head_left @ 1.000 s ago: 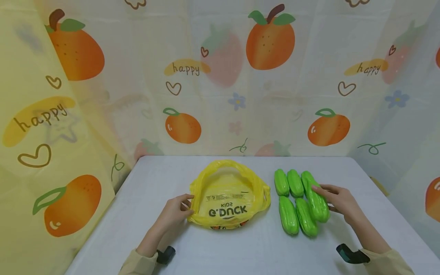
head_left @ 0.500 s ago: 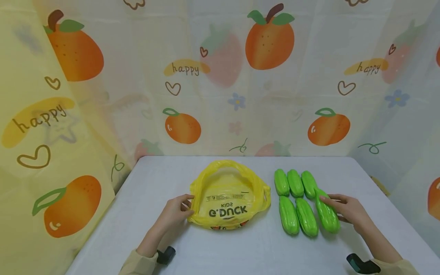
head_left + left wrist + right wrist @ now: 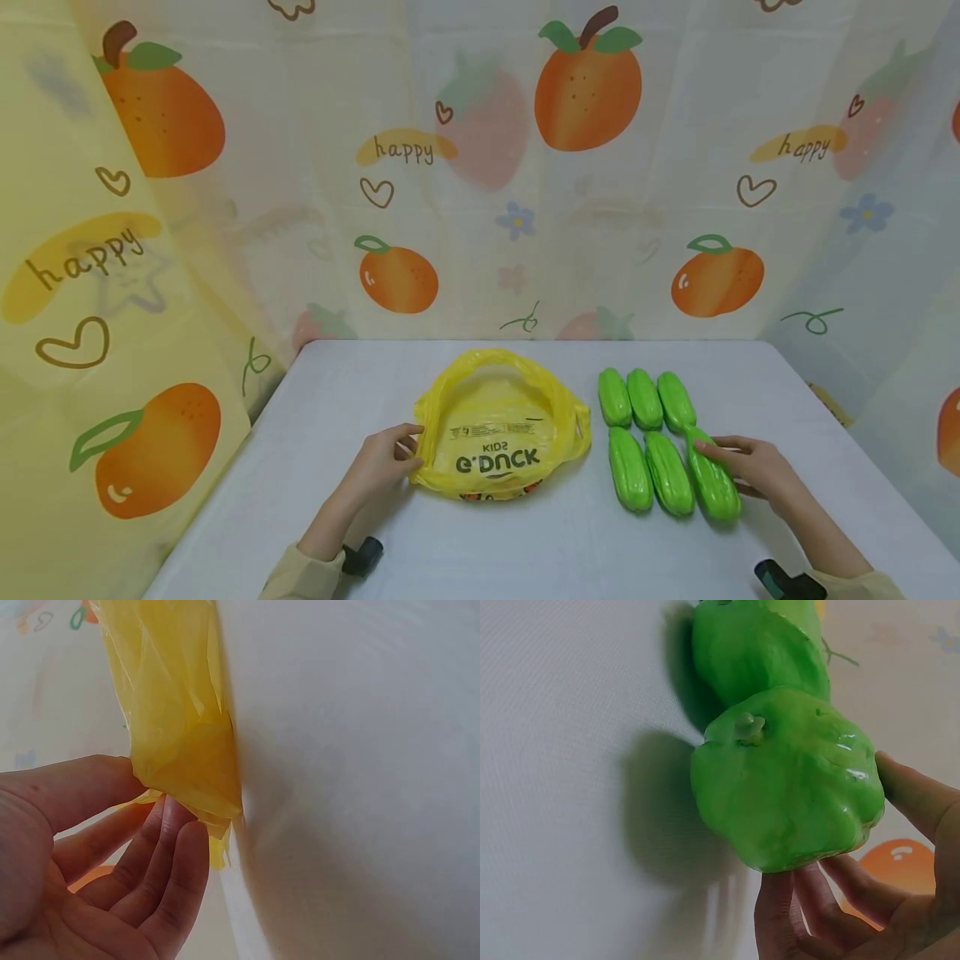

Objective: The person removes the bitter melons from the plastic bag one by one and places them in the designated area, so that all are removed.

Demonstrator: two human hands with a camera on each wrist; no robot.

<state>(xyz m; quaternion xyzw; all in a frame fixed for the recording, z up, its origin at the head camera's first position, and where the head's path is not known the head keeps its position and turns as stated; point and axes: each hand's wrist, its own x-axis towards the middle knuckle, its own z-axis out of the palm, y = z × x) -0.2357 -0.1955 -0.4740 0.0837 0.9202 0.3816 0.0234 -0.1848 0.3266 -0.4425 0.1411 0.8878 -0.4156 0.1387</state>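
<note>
A yellow plastic bag (image 3: 483,360) printed with black lettering lies on the white table with its mouth held wide. My left hand (image 3: 381,460) pinches the bag's left edge between thumb and fingers, and the yellow film (image 3: 187,742) hangs over the fingertips in the left wrist view. On the right, my right hand (image 3: 761,473) grips a glossy green cucumber (image 3: 716,492), thumb on one side and fingers beneath. Its blunt end (image 3: 787,787) with a small stem nub faces the right wrist camera. This cucumber completes the near row, close to the table.
Several similar cucumbers lie in two rows beside the bag, including a far-left one (image 3: 615,398) and a near-middle one (image 3: 669,475). The table (image 3: 517,558) meets a fruit-printed curtain (image 3: 465,233) at the back and sides. Dark straps (image 3: 363,557) sit on both wrists.
My right hand has moved the gripped cucumber right and toward me, off the others and down to the near row's right end. The left hand and the bag stay put.
</note>
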